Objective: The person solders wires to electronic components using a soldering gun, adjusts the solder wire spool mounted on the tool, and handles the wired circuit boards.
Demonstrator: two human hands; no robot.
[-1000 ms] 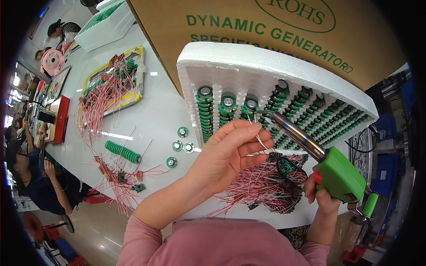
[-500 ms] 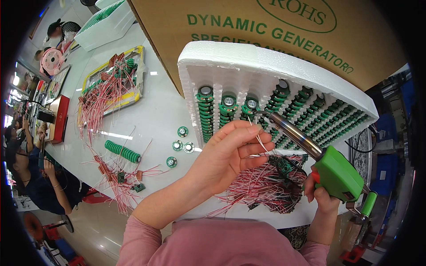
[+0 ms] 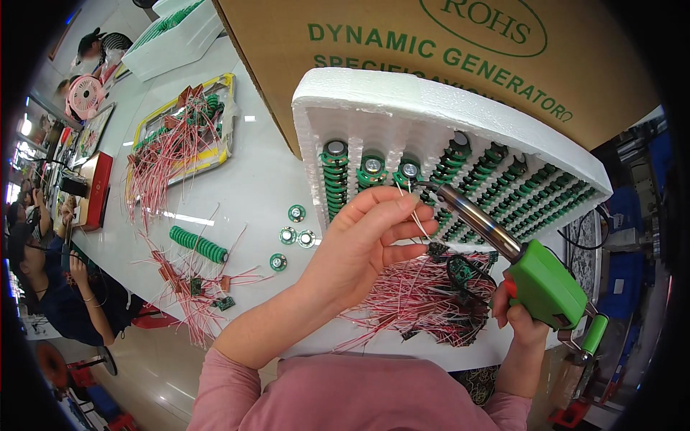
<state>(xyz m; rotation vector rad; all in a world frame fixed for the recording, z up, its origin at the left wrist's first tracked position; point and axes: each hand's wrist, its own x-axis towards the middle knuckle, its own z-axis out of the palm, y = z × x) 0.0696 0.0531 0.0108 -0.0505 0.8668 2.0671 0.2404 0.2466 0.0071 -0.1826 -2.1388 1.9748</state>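
Observation:
My left hand [image 3: 374, 230] pinches thin white wires [image 3: 419, 223] between thumb and fingers. The wires' ends reach a small round green-rimmed speaker [image 3: 410, 171] with a silver centre, at the front of a row in the white foam tray [image 3: 431, 100]. My right hand [image 3: 519, 316] is wrapped around the grip of a green soldering gun [image 3: 550, 284], a finger by its red trigger. The gun's metal barrel points up and left, and its thin dark tip lies close to that speaker; whether it touches cannot be made out.
Behind the tilted tray stands a cardboard box [image 3: 273, 65]. Below the tray lies a heap of red and white wires with circuit boards [image 3: 424, 298]. To the left are loose speakers [image 3: 287, 235], a green speaker stack [image 3: 199, 245] and a yellow-rimmed tray [image 3: 231, 108]. Other people work at far left.
My left hand has shifted slightly up and left with the wires, which now meet the speaker's lower edge more closely. The soldering gun has barely moved.

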